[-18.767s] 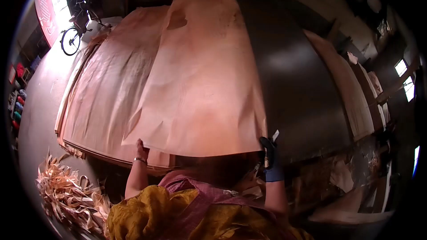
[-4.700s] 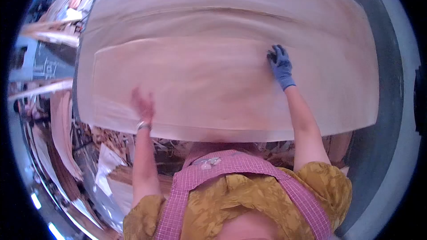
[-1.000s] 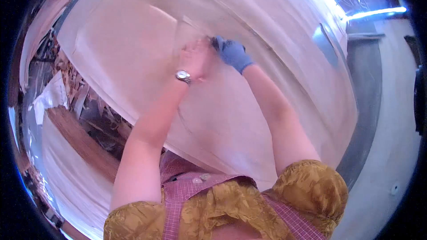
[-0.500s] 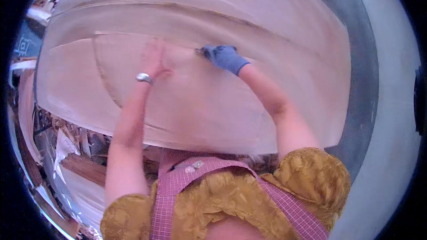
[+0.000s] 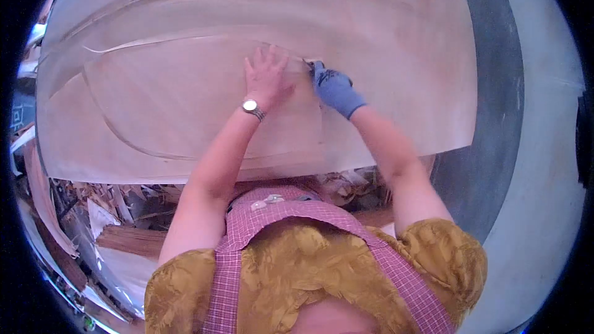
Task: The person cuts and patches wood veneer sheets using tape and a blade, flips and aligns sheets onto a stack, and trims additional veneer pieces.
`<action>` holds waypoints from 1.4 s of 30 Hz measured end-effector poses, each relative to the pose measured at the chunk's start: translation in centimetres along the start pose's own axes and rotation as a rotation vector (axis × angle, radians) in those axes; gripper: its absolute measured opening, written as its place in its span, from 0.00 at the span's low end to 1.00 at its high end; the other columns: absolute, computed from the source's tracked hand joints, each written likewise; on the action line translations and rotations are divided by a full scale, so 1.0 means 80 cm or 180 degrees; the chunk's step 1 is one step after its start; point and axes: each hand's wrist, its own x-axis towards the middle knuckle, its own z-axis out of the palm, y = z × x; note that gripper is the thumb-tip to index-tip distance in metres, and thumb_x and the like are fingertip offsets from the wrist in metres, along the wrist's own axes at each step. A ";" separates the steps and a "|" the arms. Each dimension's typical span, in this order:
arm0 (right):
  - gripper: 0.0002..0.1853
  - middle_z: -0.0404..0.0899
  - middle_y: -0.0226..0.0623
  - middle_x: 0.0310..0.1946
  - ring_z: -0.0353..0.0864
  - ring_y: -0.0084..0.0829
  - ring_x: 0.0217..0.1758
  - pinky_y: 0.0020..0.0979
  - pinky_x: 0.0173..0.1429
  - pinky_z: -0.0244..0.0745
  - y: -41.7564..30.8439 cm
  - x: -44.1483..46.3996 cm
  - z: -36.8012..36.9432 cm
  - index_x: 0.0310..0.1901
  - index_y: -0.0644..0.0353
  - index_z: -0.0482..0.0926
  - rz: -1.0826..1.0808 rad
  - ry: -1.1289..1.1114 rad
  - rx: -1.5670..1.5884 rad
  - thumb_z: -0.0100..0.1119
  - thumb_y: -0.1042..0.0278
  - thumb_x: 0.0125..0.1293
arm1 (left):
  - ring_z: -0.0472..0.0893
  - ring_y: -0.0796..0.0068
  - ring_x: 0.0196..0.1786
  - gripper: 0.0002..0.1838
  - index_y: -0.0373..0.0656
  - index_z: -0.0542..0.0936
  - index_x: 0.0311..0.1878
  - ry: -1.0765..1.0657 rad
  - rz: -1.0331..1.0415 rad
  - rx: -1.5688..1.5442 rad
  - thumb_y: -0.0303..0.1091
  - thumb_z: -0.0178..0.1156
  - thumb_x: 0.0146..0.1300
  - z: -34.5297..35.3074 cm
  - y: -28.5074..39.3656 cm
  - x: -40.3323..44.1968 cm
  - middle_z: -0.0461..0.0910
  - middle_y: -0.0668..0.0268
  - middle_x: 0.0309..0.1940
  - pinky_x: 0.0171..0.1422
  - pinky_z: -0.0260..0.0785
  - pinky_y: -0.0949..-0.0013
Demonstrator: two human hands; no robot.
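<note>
My left hand (image 5: 266, 79), bare with a wristwatch (image 5: 250, 106) at the wrist, lies flat with spread fingers on a thin pale wood veneer sheet (image 5: 204, 96). To the right of it, my right hand (image 5: 336, 88) wears a blue glove and is closed around a small dark tool (image 5: 307, 67). The tool's tip meets the veneer close to the left fingertips; its exact kind is too small to make out. A curved edge runs through the sheet at the left, and a raised, rippled edge arcs across it further back.
Wood scraps and torn veneer strips (image 5: 111, 207) litter the floor at the near left, with a brown plank piece (image 5: 133, 241) among them. A dark grey band (image 5: 498, 117) borders the work surface on the right, beside a pale floor (image 5: 550, 148).
Both hands have moved right, the left one further, so they are now closer together. The veneer's curved edge shows further left and lower in view.
</note>
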 end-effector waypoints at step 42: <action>0.13 0.70 0.21 0.21 0.69 0.23 0.22 0.26 0.25 0.69 0.125 -0.017 0.001 0.43 0.48 0.81 0.1874 0.2546 0.4980 0.57 0.50 0.66 | 0.52 0.58 0.77 0.31 0.44 0.62 0.67 0.1028 0.0533 -0.1155 0.44 0.56 0.62 0.115 0.032 -0.045 0.59 0.54 0.70 0.80 0.34 0.46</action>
